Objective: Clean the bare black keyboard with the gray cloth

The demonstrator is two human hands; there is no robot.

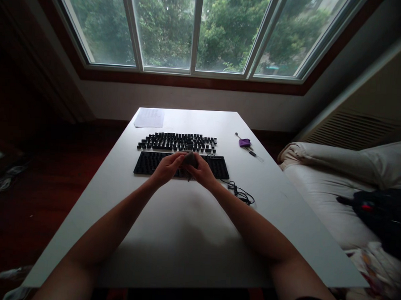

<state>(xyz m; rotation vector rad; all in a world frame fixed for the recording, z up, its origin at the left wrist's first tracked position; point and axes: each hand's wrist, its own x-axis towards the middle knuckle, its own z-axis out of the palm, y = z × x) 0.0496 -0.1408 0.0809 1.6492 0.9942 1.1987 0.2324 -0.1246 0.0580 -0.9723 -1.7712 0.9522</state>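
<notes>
My left hand (168, 167) and my right hand (203, 169) meet over the near middle of a black keyboard (220, 166). Between them, the fingers of both are closed on a small, bunched grey cloth (190, 158); its exact shape is partly hidden by the fingers. The keyboard lies flat on the white table, its key field looking dark and its middle covered by my hands. Just behind it, loose black keycaps (177, 142) are laid out in rows. A coiled black cable (240, 193) lies to the right of the keyboard.
A sheet of paper (150, 118) lies at the far left of the white table (182, 238). A purple cloth or pouch (245, 143) and slim tools (254, 154) are at the right. A pale sofa (312, 191) with a dark bag (381, 217) stands beside the table.
</notes>
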